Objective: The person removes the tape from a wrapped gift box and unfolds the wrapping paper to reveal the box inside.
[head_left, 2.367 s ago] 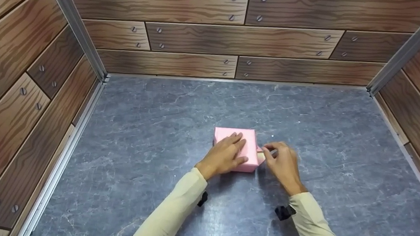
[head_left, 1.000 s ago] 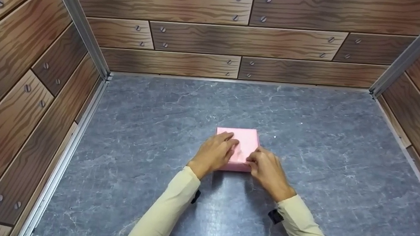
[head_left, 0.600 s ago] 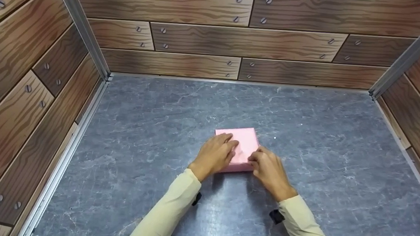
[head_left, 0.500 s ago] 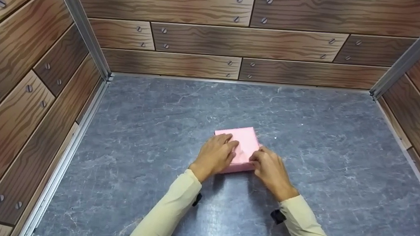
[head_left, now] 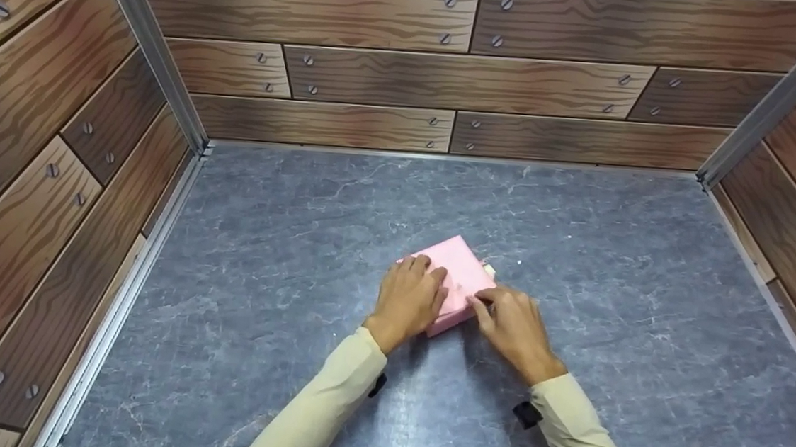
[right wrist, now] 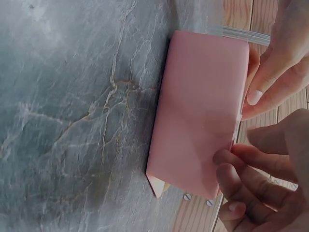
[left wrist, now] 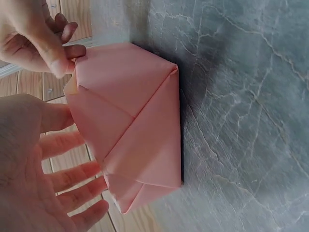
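Note:
A box wrapped in pink paper (head_left: 457, 260) lies at an angle on the grey floor. My left hand (head_left: 408, 299) rests on its top with fingers extended; the left wrist view shows the palm side of this hand (left wrist: 29, 164). At the near right corner, my right hand (head_left: 514, 332) pinches the paper edge between thumb and bent fingers. Folded paper with crossing seams covers one side (left wrist: 128, 116). On the box's right end a small paper flap (head_left: 489, 269) sticks out, its inside pale; the right wrist view shows this flap (right wrist: 157, 186) low down.
Grey marbled flooring (head_left: 312, 231) surrounds the box. Wood-patterned panels (head_left: 353, 71) stand at the back and both sides, with metal rails along the edges. Dark camera mounts (head_left: 527, 414) sit under the wrists.
The box has turned anticlockwise beneath my left hand, bringing the pale flap into sight. My right hand has moved from the right end to the near right corner.

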Demonstrator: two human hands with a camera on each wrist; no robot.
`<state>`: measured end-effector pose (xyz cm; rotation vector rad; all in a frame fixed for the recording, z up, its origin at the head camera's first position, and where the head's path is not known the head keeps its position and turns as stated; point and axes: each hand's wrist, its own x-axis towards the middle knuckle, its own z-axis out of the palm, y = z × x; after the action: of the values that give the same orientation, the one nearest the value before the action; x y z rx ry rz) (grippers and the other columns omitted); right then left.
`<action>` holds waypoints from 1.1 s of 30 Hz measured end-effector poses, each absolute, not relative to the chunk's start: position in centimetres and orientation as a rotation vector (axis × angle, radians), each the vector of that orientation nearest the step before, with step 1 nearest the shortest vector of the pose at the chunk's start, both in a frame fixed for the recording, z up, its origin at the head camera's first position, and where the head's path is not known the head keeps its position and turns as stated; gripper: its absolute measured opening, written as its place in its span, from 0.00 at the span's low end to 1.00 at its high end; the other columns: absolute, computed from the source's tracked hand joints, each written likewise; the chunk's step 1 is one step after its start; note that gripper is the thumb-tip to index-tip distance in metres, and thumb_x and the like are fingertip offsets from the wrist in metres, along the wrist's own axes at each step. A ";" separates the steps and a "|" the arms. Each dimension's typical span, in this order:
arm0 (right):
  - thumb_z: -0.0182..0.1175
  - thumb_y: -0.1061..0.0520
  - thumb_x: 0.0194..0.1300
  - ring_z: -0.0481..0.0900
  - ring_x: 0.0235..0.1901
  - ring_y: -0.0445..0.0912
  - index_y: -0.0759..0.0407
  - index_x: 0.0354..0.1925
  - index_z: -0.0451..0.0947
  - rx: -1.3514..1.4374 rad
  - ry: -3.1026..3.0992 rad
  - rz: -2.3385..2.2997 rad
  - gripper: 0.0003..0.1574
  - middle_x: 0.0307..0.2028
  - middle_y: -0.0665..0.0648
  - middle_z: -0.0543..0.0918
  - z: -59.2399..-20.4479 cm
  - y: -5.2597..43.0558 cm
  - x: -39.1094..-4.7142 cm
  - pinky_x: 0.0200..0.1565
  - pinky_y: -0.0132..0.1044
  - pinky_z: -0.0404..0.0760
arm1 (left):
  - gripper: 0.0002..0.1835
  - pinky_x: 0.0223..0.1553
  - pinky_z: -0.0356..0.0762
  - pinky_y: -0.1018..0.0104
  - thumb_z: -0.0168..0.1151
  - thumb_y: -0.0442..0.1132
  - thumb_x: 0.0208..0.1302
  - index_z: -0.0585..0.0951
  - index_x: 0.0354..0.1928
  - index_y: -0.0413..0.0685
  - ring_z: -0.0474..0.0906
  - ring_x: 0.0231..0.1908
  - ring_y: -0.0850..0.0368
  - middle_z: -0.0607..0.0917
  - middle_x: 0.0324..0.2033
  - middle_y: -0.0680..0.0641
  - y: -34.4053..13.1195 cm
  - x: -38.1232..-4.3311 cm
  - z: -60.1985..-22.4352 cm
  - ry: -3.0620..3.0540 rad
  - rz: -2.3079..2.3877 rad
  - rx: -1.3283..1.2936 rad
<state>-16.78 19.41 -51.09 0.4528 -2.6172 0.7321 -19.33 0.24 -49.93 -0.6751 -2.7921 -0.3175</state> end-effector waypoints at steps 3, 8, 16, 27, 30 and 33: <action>0.75 0.53 0.59 0.86 0.30 0.56 0.63 0.34 0.88 0.381 -2.637 0.749 0.13 0.29 0.59 0.87 -51.1 19.1 -16.8 0.33 0.55 0.82 | 0.14 0.53 0.76 0.49 0.59 0.48 0.73 0.85 0.52 0.50 0.78 0.51 0.45 0.82 0.50 0.42 0.3 -19.3 -49.9 -2.807 -0.315 -0.658; 0.78 0.46 0.54 0.86 0.31 0.59 0.66 0.37 0.87 0.289 -2.663 0.698 0.25 0.31 0.62 0.87 -51.0 18.8 -16.7 0.32 0.56 0.82 | 0.13 0.47 0.77 0.51 0.57 0.47 0.73 0.85 0.50 0.51 0.77 0.48 0.46 0.81 0.48 0.43 0.3 -18.9 -49.8 -2.808 -0.287 -0.640; 0.77 0.46 0.54 0.85 0.33 0.62 0.68 0.41 0.85 0.280 -2.671 0.624 0.28 0.37 0.64 0.85 -51.3 18.8 -16.7 0.33 0.59 0.82 | 0.09 0.39 0.78 0.53 0.61 0.45 0.69 0.85 0.43 0.49 0.76 0.39 0.46 0.80 0.42 0.43 0.1 -18.4 -50.2 -2.708 -0.262 -0.653; 0.75 0.49 0.58 0.84 0.41 0.62 0.66 0.49 0.84 0.333 -2.711 0.716 0.27 0.42 0.63 0.85 -51.3 19.2 -17.3 0.41 0.61 0.82 | 0.08 0.45 0.76 0.51 0.63 0.44 0.69 0.85 0.42 0.49 0.75 0.45 0.44 0.80 0.45 0.43 -0.5 -18.4 -50.0 -2.754 -0.423 -0.694; 0.75 0.51 0.59 0.84 0.43 0.62 0.66 0.51 0.83 0.345 -2.723 0.756 0.27 0.44 0.64 0.84 -51.3 19.4 -17.5 0.43 0.61 0.82 | 0.10 0.51 0.76 0.49 0.61 0.44 0.70 0.86 0.47 0.50 0.76 0.52 0.43 0.81 0.52 0.42 -0.7 -18.4 -49.9 -2.785 -0.461 -0.717; 0.74 0.52 0.59 0.84 0.45 0.63 0.67 0.53 0.83 0.359 -2.728 0.791 0.28 0.46 0.65 0.84 -51.3 19.7 -17.6 0.45 0.61 0.81 | 0.14 0.60 0.74 0.46 0.58 0.44 0.72 0.85 0.54 0.49 0.74 0.62 0.41 0.80 0.60 0.41 -0.7 -18.4 -49.9 -2.819 -0.508 -0.757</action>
<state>-17.60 19.68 -51.33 0.3591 -2.7279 0.7911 -18.42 -0.71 -49.86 -0.7570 -2.8193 -0.5080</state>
